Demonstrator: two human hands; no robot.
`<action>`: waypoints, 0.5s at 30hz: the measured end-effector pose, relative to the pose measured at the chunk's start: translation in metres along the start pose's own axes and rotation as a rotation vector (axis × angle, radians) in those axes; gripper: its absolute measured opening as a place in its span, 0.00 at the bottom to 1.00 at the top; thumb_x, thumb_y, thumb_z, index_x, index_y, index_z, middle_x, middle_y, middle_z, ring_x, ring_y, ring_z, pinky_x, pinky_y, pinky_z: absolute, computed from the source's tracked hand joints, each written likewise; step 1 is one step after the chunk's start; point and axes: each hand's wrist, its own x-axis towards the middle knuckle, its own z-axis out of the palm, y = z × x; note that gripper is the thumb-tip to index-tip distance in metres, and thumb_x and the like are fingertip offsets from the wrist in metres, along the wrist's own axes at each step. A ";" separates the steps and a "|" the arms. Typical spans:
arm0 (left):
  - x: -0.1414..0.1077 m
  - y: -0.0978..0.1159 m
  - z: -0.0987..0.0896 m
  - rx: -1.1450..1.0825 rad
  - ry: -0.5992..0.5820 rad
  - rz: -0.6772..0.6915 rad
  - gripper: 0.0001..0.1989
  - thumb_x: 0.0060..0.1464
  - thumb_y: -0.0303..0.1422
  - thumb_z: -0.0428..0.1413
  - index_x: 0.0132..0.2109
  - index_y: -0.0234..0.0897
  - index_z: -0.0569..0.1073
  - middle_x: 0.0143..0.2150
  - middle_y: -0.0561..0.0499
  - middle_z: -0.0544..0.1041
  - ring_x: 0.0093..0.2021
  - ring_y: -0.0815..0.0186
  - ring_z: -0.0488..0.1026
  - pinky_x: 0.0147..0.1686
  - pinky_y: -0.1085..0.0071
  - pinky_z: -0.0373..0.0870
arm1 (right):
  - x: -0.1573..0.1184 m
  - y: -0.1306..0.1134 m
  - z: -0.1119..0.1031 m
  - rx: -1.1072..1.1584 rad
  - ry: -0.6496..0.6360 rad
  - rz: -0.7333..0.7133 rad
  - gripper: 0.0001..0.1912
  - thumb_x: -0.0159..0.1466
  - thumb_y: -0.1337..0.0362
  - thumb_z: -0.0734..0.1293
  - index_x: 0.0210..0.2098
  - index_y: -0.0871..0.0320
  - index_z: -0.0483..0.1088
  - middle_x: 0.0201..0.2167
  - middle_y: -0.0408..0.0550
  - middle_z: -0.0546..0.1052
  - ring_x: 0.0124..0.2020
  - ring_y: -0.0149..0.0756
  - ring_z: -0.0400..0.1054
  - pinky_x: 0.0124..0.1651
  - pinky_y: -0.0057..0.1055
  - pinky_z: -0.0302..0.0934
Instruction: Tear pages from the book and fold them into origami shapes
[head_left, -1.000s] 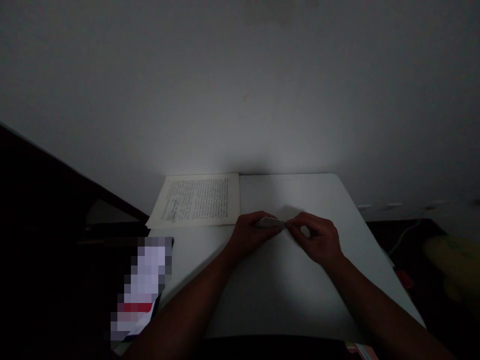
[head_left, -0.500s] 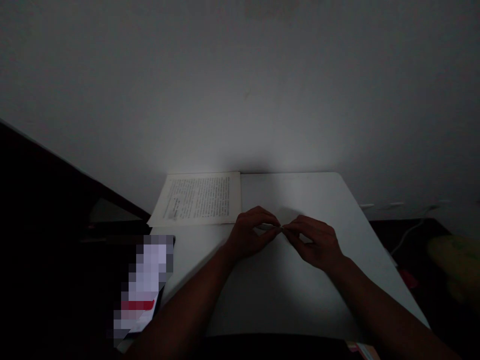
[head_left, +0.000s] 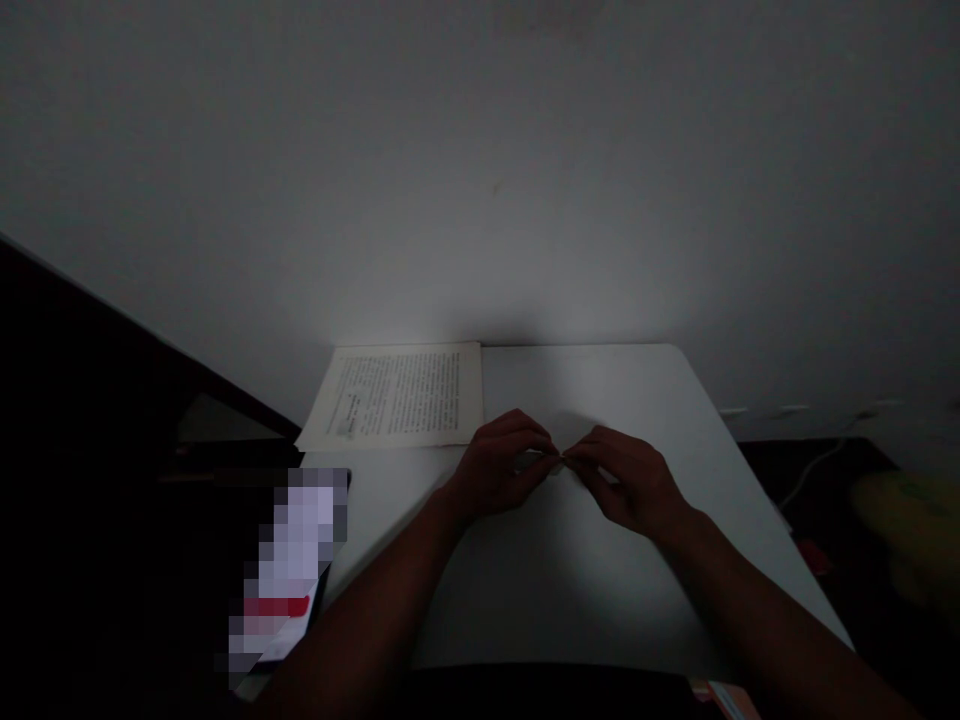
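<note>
Above the middle of the white table (head_left: 585, 590), my left hand (head_left: 502, 465) and my right hand (head_left: 626, 475) meet fingertip to fingertip. Both are closed in a pinch. Between them is a small, thin pale piece (head_left: 557, 467), perhaps folded paper; fingers and dim light hide most of it, so its kind is unclear. Behind and left of my left hand lies a sheet of printed paper (head_left: 405, 395), flat on the table with its text turned sideways.
A tablet or phone with a lit, blurred screen (head_left: 292, 560) lies at the table's left edge, beside my left forearm. The wall (head_left: 495, 200) rises directly behind the table. To the right, a pale cable (head_left: 814, 465) and a yellowish object (head_left: 907, 530) show in the dark.
The pale piece shows differently between my fingers: a bit of it now hangs below the left fingertips. Both hands have otherwise hardly moved.
</note>
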 end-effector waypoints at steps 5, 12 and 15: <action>0.001 -0.002 -0.009 0.028 0.080 -0.070 0.03 0.53 0.30 0.57 0.33 0.33 0.73 0.32 0.47 0.75 0.34 0.67 0.72 0.35 0.70 0.70 | -0.002 0.005 -0.007 0.027 0.100 0.052 0.07 0.59 0.74 0.65 0.37 0.59 0.70 0.27 0.47 0.73 0.27 0.32 0.66 0.30 0.29 0.63; 0.003 0.001 -0.011 -0.036 0.098 -0.153 0.05 0.53 0.30 0.57 0.32 0.33 0.73 0.31 0.48 0.74 0.33 0.69 0.72 0.35 0.71 0.69 | -0.003 0.007 -0.008 0.078 0.121 0.124 0.05 0.59 0.74 0.66 0.33 0.58 0.70 0.27 0.47 0.73 0.27 0.32 0.67 0.29 0.29 0.62; 0.002 0.000 -0.009 -0.068 0.090 -0.210 0.06 0.53 0.32 0.57 0.31 0.32 0.73 0.30 0.48 0.74 0.32 0.69 0.71 0.34 0.72 0.68 | -0.004 0.007 -0.007 0.092 0.110 0.172 0.04 0.59 0.72 0.66 0.31 0.58 0.69 0.26 0.46 0.73 0.26 0.32 0.66 0.28 0.30 0.61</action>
